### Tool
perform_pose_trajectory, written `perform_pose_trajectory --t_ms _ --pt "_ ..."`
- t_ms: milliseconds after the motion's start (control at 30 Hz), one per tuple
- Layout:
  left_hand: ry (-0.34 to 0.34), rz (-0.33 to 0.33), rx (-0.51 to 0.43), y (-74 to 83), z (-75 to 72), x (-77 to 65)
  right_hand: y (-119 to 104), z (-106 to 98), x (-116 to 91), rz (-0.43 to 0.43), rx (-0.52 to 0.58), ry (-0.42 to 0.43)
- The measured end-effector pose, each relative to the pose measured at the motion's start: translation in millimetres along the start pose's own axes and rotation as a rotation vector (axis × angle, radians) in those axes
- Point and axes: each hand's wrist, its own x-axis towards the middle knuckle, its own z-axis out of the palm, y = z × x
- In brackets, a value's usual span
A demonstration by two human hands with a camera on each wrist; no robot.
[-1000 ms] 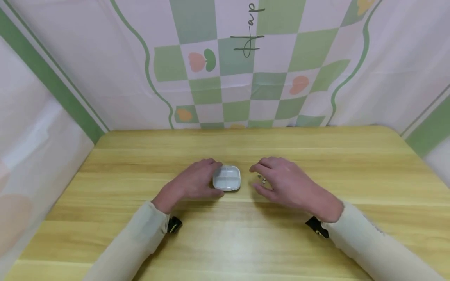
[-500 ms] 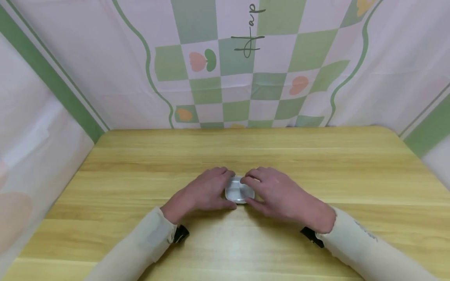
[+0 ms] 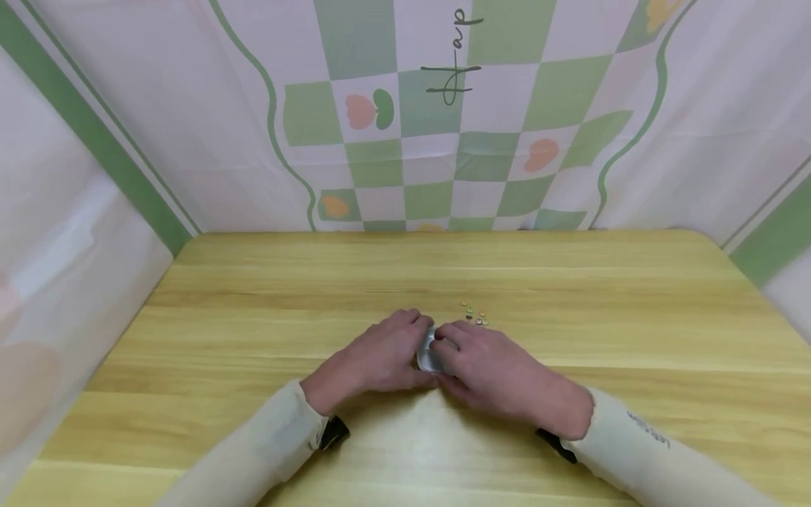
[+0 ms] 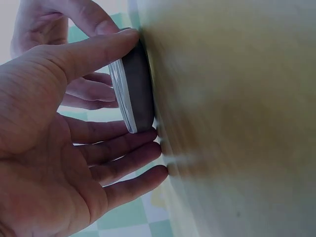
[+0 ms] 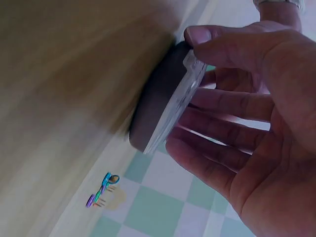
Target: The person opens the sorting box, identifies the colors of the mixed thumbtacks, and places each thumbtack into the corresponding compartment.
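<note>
A small square box [image 3: 427,357] with a clear lid and a dark base is between both hands, low over the table. Its lid looks down in both wrist views. My left hand [image 3: 394,355] grips the left side, with the thumb on the front side of the box [image 4: 138,84] and fingertips at the back. From the right, my right hand [image 3: 500,367] puts its thumb on the front edge, beside the clear lid tab [image 5: 192,61]. Its other fingers curl over the lid and hide the right half of the box in the head view.
Several tiny stud earrings [image 3: 479,322] stand on the wooden table [image 3: 285,274] just behind the right hand; their thin posts show in the right wrist view. A checked green and white curtain [image 3: 431,162] hangs along the table's far edge.
The box has moved right and nearer with the left hand. My right hand has come left from around the earrings onto the box, leaving the earrings uncovered.
</note>
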Motion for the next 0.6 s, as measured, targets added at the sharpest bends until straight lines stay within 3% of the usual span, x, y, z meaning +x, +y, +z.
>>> perform_pose_trajectory --t_ms 267,600 --pt "-0.013 0.004 0.026 3.1 -0.6 -0.5 -8.1 -1.1 -0.4 -0.002 -0.072 -0.026" --pt "-0.012 -0.039 -0.121 -5.6 -0.2 0.9 -11.8 2.3 -1.5 0.006 -0.102 0.003"
